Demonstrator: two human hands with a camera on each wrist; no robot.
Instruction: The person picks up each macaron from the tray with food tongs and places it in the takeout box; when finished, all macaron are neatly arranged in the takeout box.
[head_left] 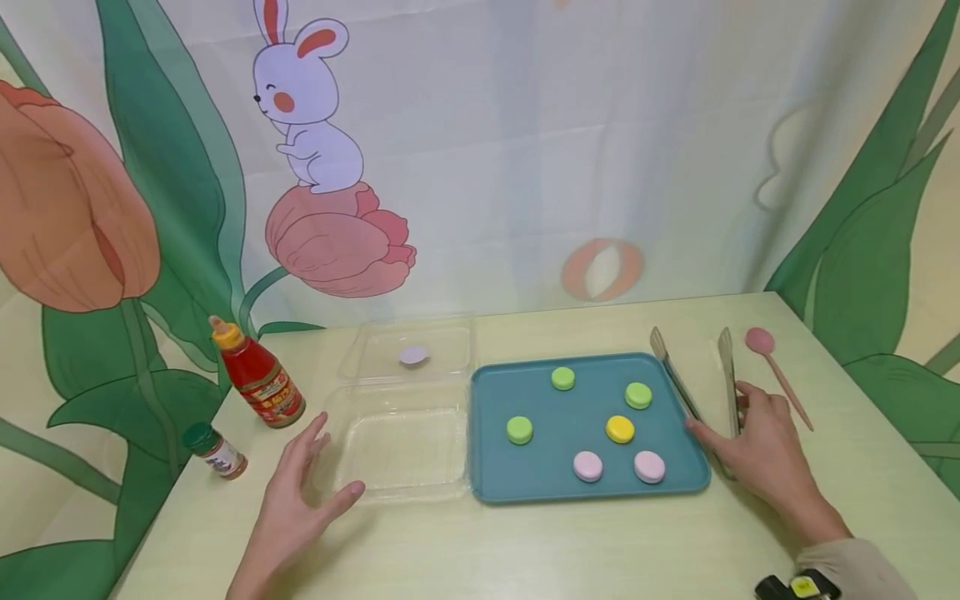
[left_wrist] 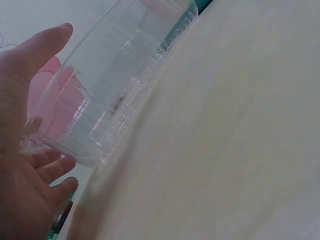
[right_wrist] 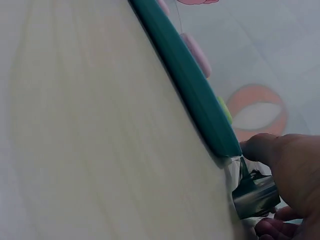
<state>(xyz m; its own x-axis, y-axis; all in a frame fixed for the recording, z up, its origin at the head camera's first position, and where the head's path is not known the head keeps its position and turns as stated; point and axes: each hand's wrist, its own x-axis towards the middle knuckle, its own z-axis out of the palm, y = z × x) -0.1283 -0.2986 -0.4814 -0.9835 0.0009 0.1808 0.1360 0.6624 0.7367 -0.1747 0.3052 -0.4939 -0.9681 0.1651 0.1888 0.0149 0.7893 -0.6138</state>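
Metal tongs (head_left: 731,375) lie spread on the table along the right edge of a blue tray (head_left: 547,475). My right hand (head_left: 772,454) grips them, thumb at the left arm and fingers curled at the right one; in the right wrist view the metal end (right_wrist: 255,197) shows between thumb and fingers. Several macarons sit on the tray: green (head_left: 563,378), one yellow (head_left: 620,429) and pink (head_left: 588,467). Left of the tray stands a clear plastic box (head_left: 408,450), its lid folded back. My left hand (head_left: 288,508) hovers beside its left side, fingers spread, holding nothing.
A red sauce bottle (head_left: 262,379) and a small green-capped jar (head_left: 215,450) stand at the left table edge. A pink spoon (head_left: 760,340) lies right of the tongs. A pale round sticker (head_left: 413,356) shows on the box lid. Behind hangs a printed curtain (head_left: 487,167).
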